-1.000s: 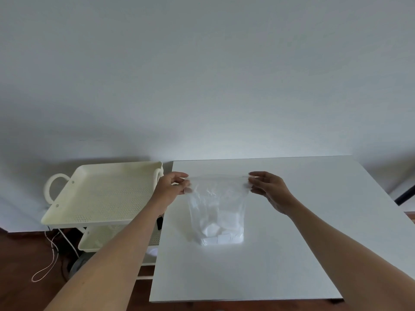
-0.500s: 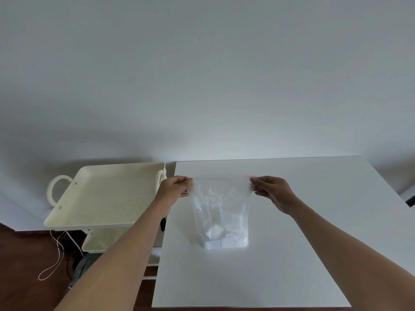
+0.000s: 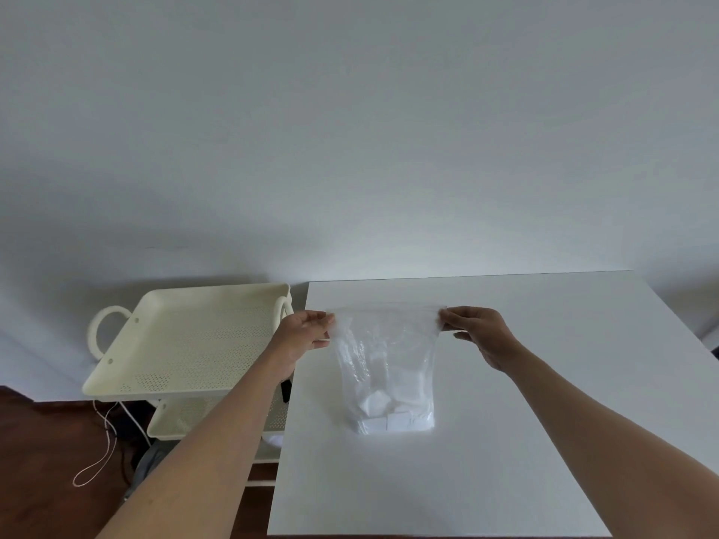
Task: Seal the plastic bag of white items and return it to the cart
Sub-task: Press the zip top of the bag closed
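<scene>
Left hand (image 3: 307, 330) pinches the top left corner of the plastic bag (image 3: 389, 367), forearm extended over the table (image 3: 544, 422) edge beside the cart (image 3: 186, 336). Bag stands upright on the table, long axis vertical, mouth up and stretched flat, white items (image 3: 389, 416) at its base. Right hand (image 3: 480, 336) pinches the top right corner.

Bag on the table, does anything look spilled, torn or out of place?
Nothing stands out. The bag stands upright on the table, both hands pinching its top corners, and the white items sit inside at the bottom.
</scene>
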The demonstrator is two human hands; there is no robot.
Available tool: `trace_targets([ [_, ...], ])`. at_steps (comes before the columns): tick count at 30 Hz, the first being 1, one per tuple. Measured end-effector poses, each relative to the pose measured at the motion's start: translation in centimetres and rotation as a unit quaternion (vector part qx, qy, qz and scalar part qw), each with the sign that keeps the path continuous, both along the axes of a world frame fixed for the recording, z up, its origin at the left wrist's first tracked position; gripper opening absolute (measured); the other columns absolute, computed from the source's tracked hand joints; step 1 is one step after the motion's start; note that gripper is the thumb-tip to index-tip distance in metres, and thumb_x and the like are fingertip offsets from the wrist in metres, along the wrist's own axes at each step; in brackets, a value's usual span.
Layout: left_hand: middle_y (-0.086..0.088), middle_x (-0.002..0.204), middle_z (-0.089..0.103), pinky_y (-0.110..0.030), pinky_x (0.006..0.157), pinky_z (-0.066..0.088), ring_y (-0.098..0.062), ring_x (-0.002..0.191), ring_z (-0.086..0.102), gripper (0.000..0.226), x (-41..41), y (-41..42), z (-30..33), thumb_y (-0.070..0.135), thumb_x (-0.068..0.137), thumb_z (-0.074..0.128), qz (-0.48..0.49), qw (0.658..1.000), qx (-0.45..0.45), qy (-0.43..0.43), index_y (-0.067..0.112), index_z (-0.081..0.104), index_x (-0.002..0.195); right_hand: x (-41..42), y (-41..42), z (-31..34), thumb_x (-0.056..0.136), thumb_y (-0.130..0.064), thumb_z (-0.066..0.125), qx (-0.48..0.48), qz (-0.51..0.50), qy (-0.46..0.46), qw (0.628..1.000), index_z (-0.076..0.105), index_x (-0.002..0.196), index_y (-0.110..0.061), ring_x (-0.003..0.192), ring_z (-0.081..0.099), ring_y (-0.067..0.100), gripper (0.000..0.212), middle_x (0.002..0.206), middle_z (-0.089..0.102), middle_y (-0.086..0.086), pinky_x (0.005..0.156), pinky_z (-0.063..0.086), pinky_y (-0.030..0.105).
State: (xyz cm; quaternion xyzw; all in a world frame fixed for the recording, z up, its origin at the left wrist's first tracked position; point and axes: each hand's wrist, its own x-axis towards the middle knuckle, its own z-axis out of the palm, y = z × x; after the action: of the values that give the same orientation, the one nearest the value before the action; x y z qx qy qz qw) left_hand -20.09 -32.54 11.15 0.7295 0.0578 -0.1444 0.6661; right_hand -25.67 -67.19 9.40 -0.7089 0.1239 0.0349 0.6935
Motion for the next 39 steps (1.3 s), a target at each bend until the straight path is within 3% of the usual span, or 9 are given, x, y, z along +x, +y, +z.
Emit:
trace_targets([
  [5,-0.008,0.108,0.074,-0.032,0.085,0.06,-0.016,0.091,0.073,0.025,-0.2,0.1,0.1,0.023,0.091,0.075,-0.002,0.999,0.017,-0.033,0.006,0.073,0.11,-0.2,0.2,0.3,0.087,-0.03,0.078,-0.019,-0.024,-0.009,0.999,0.082,0.095,-0.014,0.093,0.077,0.017,0.018,0.094,0.081,0.006,0.083,0.051,0.033],
  [10,-0.004,0.106,0.075,-0.034,0.086,0.06,-0.015,0.093,0.075,0.022,-0.4,-0.3,0.7,0.021,0.091,0.075,0.009,0.999,0.023,-0.048,0.005,0.073,0.106,-0.6,0.5,0.4,0.089,-0.035,0.076,-0.016,-0.005,-0.001,1.0,0.08,0.104,-0.015,0.1,0.076,0.018,0.025,0.102,0.081,0.004,0.085,0.053,0.032],
  [18,-0.006,0.101,0.075,-0.036,0.085,0.06,-0.019,0.092,0.072,0.024,-0.8,-0.5,0.9,0.024,0.092,0.074,0.014,0.998,0.034,-0.042,0.006,0.071,0.107,-0.9,0.5,0.7,0.09,-0.032,0.076,-0.04,-0.014,-0.007,0.999,0.08,0.096,-0.013,0.097,0.075,0.017,0.021,0.095,0.08,0.005,0.082,0.052,0.029],
  [23,-0.006,0.104,0.073,-0.025,0.078,0.059,-0.017,0.097,0.069,0.016,-0.9,-0.6,1.0,0.022,0.092,0.074,0.01,0.997,0.046,-0.062,0.009,0.073,0.102,-0.8,1.0,1.4,0.09,-0.028,0.075,-0.064,-0.015,-0.021,0.998,0.08,0.092,-0.012,0.089,0.073,0.012,0.017,0.092,0.08,0.005,0.079,0.051,0.029],
  [26,-0.002,0.096,0.072,-0.03,0.084,0.059,-0.014,0.093,0.067,0.003,-0.8,-0.6,1.1,0.017,0.093,0.072,0.02,0.995,0.065,-0.068,0.014,0.072,0.093,-1.0,1.2,1.7,0.09,-0.033,0.076,-0.051,-0.003,-0.021,0.998,0.08,0.099,-0.014,0.094,0.075,0.014,0.021,0.095,0.081,0.001,0.081,0.052,0.029],
  [30,0.006,0.09,0.07,-0.032,0.084,0.058,-0.008,0.088,0.066,0.002,-0.7,-0.6,1.3,0.017,0.094,0.072,0.022,0.994,0.083,-0.07,0.016,0.072,0.092,-1.3,1.3,1.9,0.089,-0.04,0.074,-0.016,0.041,-0.003,0.999,0.079,0.111,-0.015,0.103,0.074,0.017,0.033,0.109,0.079,0.002,0.086,0.051,0.03],
  [39,-0.001,0.1,0.073,-0.034,0.084,0.061,-0.012,0.095,0.069,0.015,-1.1,-0.6,1.5,0.027,0.09,0.076,0.015,0.997,0.059,-0.048,0.014,0.073,0.097,-0.9,1.4,1.8,0.086,-0.027,0.08,-0.029,0.007,-0.017,0.999,0.081,0.091,-0.01,0.107,0.067,0.02,0.018,0.106,0.08,0.005,0.091,0.051,0.032],
])
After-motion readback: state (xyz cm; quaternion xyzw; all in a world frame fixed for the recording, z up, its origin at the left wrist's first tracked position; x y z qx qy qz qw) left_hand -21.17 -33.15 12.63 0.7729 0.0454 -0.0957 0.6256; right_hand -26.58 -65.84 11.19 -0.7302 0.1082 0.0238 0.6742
